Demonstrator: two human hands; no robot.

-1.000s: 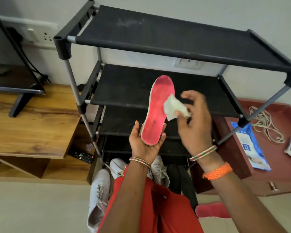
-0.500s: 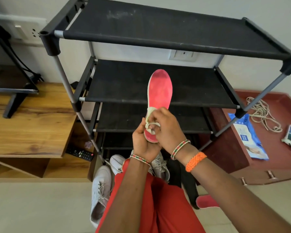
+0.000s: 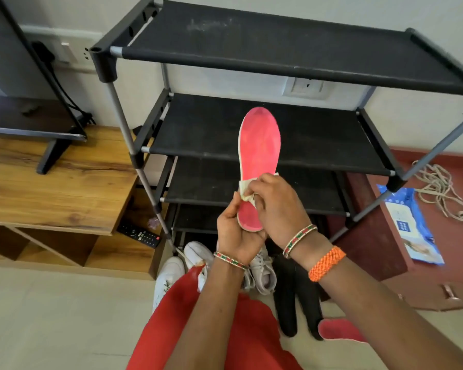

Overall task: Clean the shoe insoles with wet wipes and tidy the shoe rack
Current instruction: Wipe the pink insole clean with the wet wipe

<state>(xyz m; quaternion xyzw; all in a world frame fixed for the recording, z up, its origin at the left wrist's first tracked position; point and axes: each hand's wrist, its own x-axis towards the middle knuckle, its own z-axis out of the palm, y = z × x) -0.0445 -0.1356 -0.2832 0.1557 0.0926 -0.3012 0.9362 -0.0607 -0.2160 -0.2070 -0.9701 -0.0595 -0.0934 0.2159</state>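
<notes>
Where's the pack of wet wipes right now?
In the head view the wipes pack lies flat on the red cabinet at the right, just past the shoe rack's right legs, beside a coil of rope.

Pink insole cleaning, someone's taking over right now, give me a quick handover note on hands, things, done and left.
Left hand holds the pink insole upright by its heel. Right hand pinches the wet wipe against the insole's lower part, mid-wipe.
Second pink insole lies on the floor beside the black insoles and white shoes. Wipes pack sits on the red cabinet at the right.
Shoe rack shelves hold nothing.
Left: finish wiping, do the other insoles, restock the rack.
</notes>
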